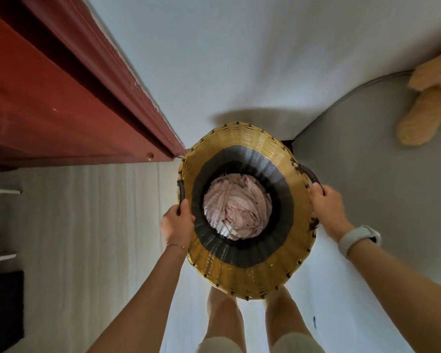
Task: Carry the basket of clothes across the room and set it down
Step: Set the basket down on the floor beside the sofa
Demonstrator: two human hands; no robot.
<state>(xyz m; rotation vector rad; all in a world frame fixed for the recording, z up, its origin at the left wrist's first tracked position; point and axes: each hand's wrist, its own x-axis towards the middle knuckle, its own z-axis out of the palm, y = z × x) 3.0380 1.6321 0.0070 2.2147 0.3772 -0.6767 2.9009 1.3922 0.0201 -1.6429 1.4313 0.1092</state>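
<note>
Both bare forearms reach forward from the camera. Left hand (177, 222) is wrapped closed round the dark left handle (180, 193) of the woven basket (242, 276); right hand (327, 203), a pale watch (359, 240) on its wrist, is closed round the right handle (309, 174). Pinkish clothes (237, 206) lie crumpled at the basket's bottom. It hangs in front of the person's legs, over pale floor, between a red-brown door (49, 98) and a grey rug (367, 174) bearing a tan plush toy (428, 103).

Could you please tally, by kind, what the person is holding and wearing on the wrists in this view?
Woven basket: 1
Basket handles, left and right: 2
Heap of pink clothes: 1
White watch: 1
Thin bracelet: 1
Total: 6
</note>
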